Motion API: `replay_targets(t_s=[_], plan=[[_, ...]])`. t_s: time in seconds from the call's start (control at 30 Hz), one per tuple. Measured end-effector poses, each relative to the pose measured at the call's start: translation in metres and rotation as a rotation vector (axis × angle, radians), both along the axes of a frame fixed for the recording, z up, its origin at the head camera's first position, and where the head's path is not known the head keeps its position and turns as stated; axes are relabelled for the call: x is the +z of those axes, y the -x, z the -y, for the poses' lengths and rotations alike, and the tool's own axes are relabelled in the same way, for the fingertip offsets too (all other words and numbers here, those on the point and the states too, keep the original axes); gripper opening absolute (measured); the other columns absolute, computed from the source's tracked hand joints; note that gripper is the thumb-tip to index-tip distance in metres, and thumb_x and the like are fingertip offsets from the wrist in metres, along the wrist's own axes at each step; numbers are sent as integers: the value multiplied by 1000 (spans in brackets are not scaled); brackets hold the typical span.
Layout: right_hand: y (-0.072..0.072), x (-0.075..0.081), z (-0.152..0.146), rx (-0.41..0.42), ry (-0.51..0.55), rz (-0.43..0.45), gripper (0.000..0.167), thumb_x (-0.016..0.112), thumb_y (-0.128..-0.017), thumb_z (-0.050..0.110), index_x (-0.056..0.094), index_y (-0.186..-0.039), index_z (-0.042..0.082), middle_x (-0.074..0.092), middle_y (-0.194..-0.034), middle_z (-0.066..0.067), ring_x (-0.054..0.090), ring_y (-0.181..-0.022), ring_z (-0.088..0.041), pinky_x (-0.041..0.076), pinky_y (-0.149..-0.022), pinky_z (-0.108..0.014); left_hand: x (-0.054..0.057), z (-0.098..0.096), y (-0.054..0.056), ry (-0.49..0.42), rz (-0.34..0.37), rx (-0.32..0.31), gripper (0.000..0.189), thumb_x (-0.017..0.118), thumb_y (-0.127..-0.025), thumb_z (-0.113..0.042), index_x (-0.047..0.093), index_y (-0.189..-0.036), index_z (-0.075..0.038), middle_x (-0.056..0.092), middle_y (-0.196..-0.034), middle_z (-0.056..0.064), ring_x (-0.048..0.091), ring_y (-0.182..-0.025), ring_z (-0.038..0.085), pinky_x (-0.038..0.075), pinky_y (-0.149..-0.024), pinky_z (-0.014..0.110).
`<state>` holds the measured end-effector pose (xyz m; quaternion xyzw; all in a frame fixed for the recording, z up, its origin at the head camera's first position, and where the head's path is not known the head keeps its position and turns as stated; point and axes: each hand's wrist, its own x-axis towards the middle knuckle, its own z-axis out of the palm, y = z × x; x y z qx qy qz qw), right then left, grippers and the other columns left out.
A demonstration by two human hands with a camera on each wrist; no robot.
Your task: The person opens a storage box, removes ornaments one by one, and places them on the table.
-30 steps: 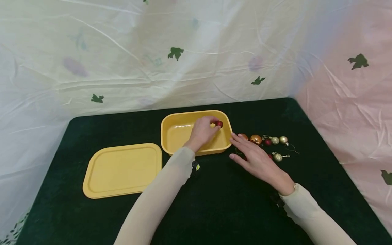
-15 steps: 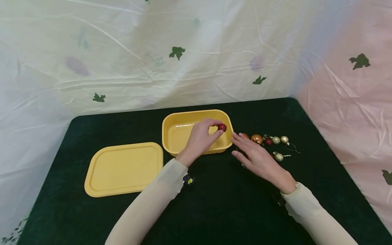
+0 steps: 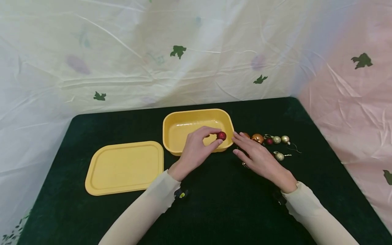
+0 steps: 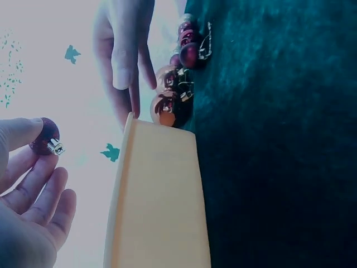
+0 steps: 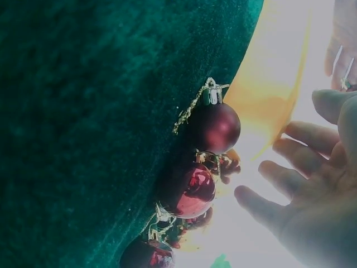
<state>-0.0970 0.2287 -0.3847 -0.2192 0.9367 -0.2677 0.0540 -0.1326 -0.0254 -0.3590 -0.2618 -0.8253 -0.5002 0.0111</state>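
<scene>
My left hand (image 3: 193, 149) pinches a small glittery red bauble (image 3: 221, 136) between thumb and fingertips, over the near right part of a yellow plastic container (image 3: 186, 127). The bauble's silver cap (image 4: 56, 147) shows in the left wrist view. With fingers straight, my right hand (image 3: 260, 159) lies at the container's right end, its fingertips at the rim. Beside and partly under that hand are more baubles, among them an orange one (image 3: 258, 138) and a pale gold one (image 3: 285, 139). The right wrist view shows a matte red bauble (image 5: 216, 128) and a shiny red one (image 5: 189, 190) near the right fingers.
A yellow lid (image 3: 125, 168) lies flat to the left of the container. Dark green cloth (image 3: 214, 207) covers the table. A pale patterned curtain (image 3: 137, 61) hangs behind, with a pinkish part on the right.
My left hand has drawn back towards me with the red bauble, from over the container's inside to near its front rim. The right hand has stayed almost still.
</scene>
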Motion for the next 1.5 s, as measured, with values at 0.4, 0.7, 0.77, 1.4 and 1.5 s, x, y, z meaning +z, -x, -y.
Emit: replay_targets(t_s=[0.4,0.7,0.77,1.4,1.5], plan=[[0,-1,0,-6,1,0,58,52,-108,43,48,-155,10,32,-168,-5,30,-154,-30,31,-120,-57,-8,13,-20,14,19,-42,29,76,-97,-21,73,-123,-10,73,-121,0,67,-114,11,54,-99,35],[2,0,0,-1,-6,-4,57,51,-109,43,49,-155,10,32,-167,-6,31,-153,-31,30,-120,-57,-18,14,-30,15,-6,-125,32,77,-96,-20,72,-125,-8,73,-122,1,67,-115,11,55,-99,37],[2,-1,0,-3,-6,-9,56,52,-109,43,49,-154,9,33,-167,-6,32,-153,-31,31,-120,-57,-21,13,-32,26,-15,-146,33,77,-96,-20,72,-126,-8,73,-123,1,67,-115,11,54,-100,35],[1,-2,-1,-4,-4,-9,56,55,-108,39,49,-155,9,33,-167,-7,32,-153,-31,31,-119,-58,-42,1,-39,278,2,-274,32,72,-99,-24,72,-129,-11,73,-119,0,68,-106,8,53,-93,28],[1,-1,0,-6,-5,-8,56,55,-108,39,49,-154,9,33,-167,-7,32,-153,-31,31,-119,-58,-45,1,-36,293,20,-279,32,72,-99,-24,72,-129,-11,74,-120,1,68,-106,8,53,-92,30]])
